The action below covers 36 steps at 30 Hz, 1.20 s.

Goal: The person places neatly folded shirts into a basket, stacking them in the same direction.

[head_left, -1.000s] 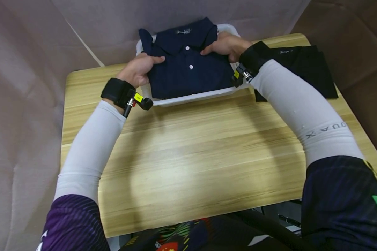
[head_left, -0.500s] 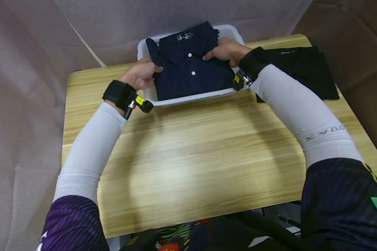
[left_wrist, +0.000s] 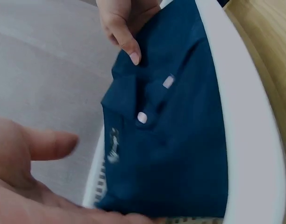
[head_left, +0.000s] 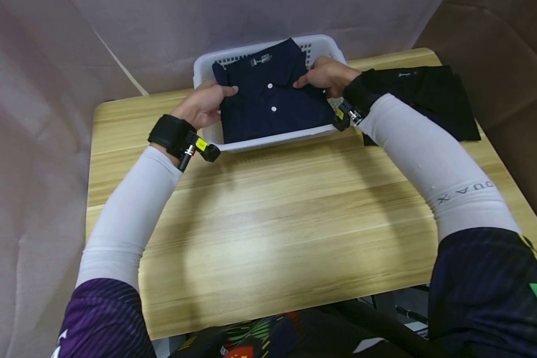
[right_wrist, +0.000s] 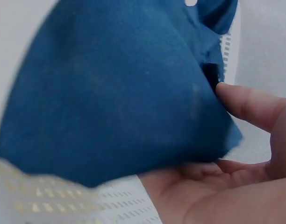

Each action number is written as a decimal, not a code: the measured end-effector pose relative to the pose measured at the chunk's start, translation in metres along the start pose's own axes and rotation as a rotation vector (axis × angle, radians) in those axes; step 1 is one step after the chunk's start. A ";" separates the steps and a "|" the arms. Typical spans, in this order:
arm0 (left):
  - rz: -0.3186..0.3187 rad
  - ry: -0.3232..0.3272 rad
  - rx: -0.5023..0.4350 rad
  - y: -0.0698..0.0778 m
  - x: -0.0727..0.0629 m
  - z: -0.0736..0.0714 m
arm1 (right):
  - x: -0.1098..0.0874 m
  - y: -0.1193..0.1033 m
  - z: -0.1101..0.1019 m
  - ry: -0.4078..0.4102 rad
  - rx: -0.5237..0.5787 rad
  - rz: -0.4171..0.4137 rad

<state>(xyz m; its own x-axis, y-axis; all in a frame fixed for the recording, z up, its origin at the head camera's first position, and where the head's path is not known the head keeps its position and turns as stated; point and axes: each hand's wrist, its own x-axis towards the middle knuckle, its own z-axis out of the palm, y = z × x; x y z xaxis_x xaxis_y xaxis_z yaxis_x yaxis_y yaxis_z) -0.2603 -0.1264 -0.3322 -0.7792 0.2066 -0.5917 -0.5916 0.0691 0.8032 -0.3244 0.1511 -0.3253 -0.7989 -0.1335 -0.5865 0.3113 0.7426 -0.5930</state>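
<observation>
While upper-centre shirt [head_left: 261, 112] looks soft, light, best side-held, right hand [head_left: 327, 75] pinches it; left hand [head_left: 203, 103], spread, touches.

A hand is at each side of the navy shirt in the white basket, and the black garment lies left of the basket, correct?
Not quite: the black garment lies right of the white basket, as the head view shows. The rest holds.

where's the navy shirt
In the head view, the navy shirt is in the white basket, between left hand and right hand, left of the black garment.
</observation>
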 end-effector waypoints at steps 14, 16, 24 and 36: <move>0.160 0.097 0.271 0.009 -0.021 -0.001 | -0.023 -0.007 -0.015 0.081 -0.008 -0.150; 0.177 0.090 0.271 0.009 -0.022 -0.002 | -0.026 -0.006 -0.017 0.083 -0.027 -0.160; 0.203 0.076 0.311 0.010 -0.027 0.005 | -0.033 -0.001 -0.023 0.080 -0.036 -0.155; 0.220 0.049 0.442 0.012 -0.036 0.022 | -0.048 0.007 -0.029 0.097 -0.106 -0.189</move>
<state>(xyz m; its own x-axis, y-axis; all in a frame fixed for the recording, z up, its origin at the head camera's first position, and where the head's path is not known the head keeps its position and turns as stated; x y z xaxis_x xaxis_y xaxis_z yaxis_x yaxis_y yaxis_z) -0.2343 -0.1117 -0.3000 -0.8911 0.2174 -0.3984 -0.2755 0.4385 0.8555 -0.2986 0.1816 -0.2848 -0.8851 -0.2169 -0.4119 0.1000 0.7756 -0.6233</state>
